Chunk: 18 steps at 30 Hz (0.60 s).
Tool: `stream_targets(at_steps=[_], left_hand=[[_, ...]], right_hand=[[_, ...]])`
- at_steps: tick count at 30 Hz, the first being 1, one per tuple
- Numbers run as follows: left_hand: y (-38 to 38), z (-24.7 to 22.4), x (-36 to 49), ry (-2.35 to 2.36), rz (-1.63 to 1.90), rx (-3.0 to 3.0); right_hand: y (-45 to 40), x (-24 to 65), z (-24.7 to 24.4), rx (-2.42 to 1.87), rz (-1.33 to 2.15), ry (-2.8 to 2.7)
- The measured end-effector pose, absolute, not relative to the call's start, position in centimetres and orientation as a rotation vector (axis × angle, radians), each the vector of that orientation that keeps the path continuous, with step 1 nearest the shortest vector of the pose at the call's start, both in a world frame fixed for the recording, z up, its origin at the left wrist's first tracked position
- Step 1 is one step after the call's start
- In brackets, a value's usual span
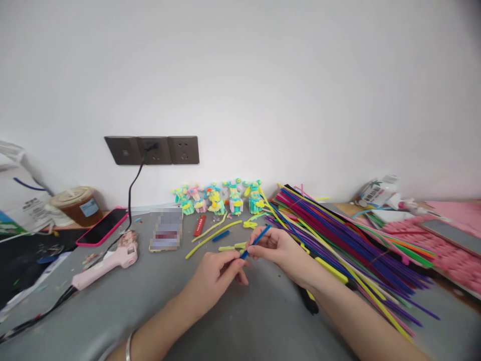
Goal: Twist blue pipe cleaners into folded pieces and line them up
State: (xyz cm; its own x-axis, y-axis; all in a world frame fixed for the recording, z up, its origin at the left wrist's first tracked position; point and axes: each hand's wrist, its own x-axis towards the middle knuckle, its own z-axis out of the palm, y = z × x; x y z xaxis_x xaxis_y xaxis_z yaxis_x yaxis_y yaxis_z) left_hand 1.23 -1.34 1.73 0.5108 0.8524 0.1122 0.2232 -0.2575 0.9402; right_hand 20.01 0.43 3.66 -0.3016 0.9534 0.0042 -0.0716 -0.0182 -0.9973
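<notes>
Hands close together, fingertips pinching one blue stem.

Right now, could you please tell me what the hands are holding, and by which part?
The hands hold a short blue stem: the left at its lower end, the right around its middle.

Thin, smooth silver-coloured bangle around left forearm.

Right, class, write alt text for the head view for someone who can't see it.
The left hand and right hand hold a blue stem over a table. Behind stand five pastel figures; a pink glue gun lies left, many coloured stems right.
</notes>
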Motion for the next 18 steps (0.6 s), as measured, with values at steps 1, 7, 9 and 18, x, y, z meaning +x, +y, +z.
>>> stream_targets(at_steps=[1,7,9,18], left_hand=[[-1.3,1.7,1.3,0.910,0.813,1.684],[-0.8,2.1,1.5,0.870,0.918,1.008],[-0.8,2.4,1.5,0.824,0.885,0.862],[-1.1,2.2,1.7,0.724,0.936,0.771]], right_hand=[[0.5,19.9,3.7,-0.994,1.417,-1.379],[-0.3,20.1,4.2,-0.841,0.671,-1.462],[-1.0,20.1,4.5,-0.735,0.396,-1.627],[-1.6,19.7,3.8,-0.521,0.131,-2.174]])
